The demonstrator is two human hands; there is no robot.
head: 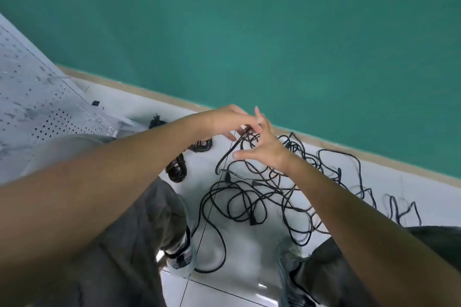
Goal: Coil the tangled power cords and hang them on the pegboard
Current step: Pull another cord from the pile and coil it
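Note:
A tangle of black power cords [262,197] sprawls over the white tiled floor in front of my knees. My left hand [224,119] hovers above its far edge, fingers curled around a cord end [245,129] that trails down into the pile. My right hand [264,147] is beside it, touching the same cord, with the thumb out to the left and the fingers spread and mostly straight. Two coiled cords [177,169] [200,146] lie on the floor under my left forearm. The grey pegboard [37,107] leans at the left.
A teal wall [274,32] with a beige skirting strip runs diagonally behind the cords. Another small dark bundle [157,121] lies near the pegboard's foot. My knees in grey trousers and my shoes [182,259] fill the lower part of the view.

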